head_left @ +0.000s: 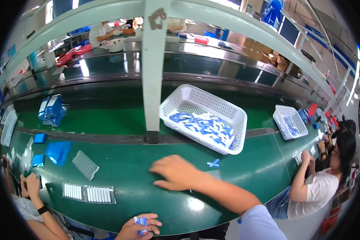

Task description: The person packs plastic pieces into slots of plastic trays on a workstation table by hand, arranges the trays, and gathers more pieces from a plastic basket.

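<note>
My left hand point(138, 228) is low in the picture by the table's near edge, palm turned up. It holds a few small blue-and-white plastic pieces point(141, 224) between thumb and fingers. Over the middle of the green table point(128, 160) my right hand point(176, 172) reaches leftward, palm down, slightly blurred, with fingers stretched and nothing seen in it. Beyond it, a white basket point(238, 148) holds many loose blue and white pieces. Two blue pieces point(213, 163) lie just in front of the basket. My right forearm partly hides a clear tray point(214, 174).
Left of my hands lie a tray of white sticks point(98, 195), an upside-down or bare clear tray point(85, 165) and blue packets point(58, 153). A white post point(152, 80) rises behind the table. Another basket point(280, 120) stands right. Co-workers sit on both sides.
</note>
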The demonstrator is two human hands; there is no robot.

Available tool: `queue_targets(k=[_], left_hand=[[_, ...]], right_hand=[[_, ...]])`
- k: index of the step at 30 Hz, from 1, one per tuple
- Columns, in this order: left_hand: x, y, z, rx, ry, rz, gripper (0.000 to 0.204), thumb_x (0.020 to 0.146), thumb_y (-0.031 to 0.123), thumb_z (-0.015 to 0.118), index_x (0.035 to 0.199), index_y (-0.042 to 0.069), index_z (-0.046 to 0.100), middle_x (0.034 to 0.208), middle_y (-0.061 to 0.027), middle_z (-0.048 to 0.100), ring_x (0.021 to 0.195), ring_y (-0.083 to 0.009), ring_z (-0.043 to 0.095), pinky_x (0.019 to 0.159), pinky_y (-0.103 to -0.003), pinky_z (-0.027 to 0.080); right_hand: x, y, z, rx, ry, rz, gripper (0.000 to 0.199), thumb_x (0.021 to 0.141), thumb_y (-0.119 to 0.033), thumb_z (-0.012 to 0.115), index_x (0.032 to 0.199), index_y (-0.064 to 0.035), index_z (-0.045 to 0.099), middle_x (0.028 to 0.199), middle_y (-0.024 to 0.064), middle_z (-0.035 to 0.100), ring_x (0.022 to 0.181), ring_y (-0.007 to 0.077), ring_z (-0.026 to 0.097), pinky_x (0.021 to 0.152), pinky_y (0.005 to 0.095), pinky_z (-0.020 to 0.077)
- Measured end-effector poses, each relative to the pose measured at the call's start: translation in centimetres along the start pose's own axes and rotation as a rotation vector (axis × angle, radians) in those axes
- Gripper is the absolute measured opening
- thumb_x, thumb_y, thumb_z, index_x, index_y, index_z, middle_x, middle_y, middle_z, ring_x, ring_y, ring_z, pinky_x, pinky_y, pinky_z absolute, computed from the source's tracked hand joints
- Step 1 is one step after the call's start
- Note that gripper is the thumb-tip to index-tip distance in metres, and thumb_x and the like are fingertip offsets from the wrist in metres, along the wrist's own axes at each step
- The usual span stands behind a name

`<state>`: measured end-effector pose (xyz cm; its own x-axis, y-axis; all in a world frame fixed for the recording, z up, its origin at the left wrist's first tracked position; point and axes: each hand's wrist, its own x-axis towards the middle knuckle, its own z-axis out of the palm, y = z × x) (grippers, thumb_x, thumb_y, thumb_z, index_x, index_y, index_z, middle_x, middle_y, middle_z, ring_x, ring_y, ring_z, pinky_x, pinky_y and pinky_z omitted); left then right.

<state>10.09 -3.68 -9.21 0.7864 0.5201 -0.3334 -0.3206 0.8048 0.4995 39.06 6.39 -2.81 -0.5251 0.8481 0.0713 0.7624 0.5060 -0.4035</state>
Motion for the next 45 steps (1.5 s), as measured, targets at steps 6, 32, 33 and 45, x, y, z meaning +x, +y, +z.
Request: queue_targets(k=[6,32,33,45], left_hand=[[1.7,1.0,2.7,-0.157,0.047,0.026,0.083,0.090,0.016,0.073,0.156,-0.007,0.029,0.147,-0.0302,0.052,0.109,-0.0332,0.069,0.073,-0.031,0.054],[3.6,1.1,2.7,0.050,0.025,-0.073,0.043,0.109,0.021,0.052,0.144,-0.003,0.049,0.136,-0.0247,0.062,0.099,-0.0273,0.074,0.054,-0.026,0.049],[3.5,1.1,2.2,-0.006,0.010,-0.062,0.042,0.109,0.017,0.052,0.145,-0.003,0.048,0.137,-0.0248,0.062,0.099,-0.0269,0.073,0.053,-0.025,0.048],[4.2,0.4,2.9,-0.108,-0.173,-0.130,0.063,0.103,-0.003,0.049,0.160,0.003,0.024,0.153,-0.0298,0.046,0.118,-0.0318,0.067,0.066,-0.028,0.050]], right_hand=[[-14.4,2.4,-1.9,-0.088,0.058,0.228,0.049,0.084,-0.031,0.079,0.128,-0.0111,0.068,0.129,0.0114,0.064,0.120,0.0312,0.058,0.099,0.0442,0.0446],[-11.1,-2.4,1.9,0.403,0.614,0.310,0.006,0.082,-0.012,0.083,0.088,-0.0110,0.080,0.095,0.0021,0.073,0.084,0.0154,0.064,0.075,0.0300,0.0455],[-11.2,-2.2,2.0,0.750,0.496,0.474,0.005,0.085,-0.012,0.082,0.089,-0.0098,0.079,0.087,0.0013,0.073,0.077,0.0127,0.063,0.070,0.0287,0.0464],[-7.8,-1.1,1.1,0.169,0.079,0.169,0.037,0.084,-0.024,0.078,0.116,-0.0078,0.069,0.096,0.0090,0.066,0.094,0.0294,0.064,0.089,0.0407,0.0401]])
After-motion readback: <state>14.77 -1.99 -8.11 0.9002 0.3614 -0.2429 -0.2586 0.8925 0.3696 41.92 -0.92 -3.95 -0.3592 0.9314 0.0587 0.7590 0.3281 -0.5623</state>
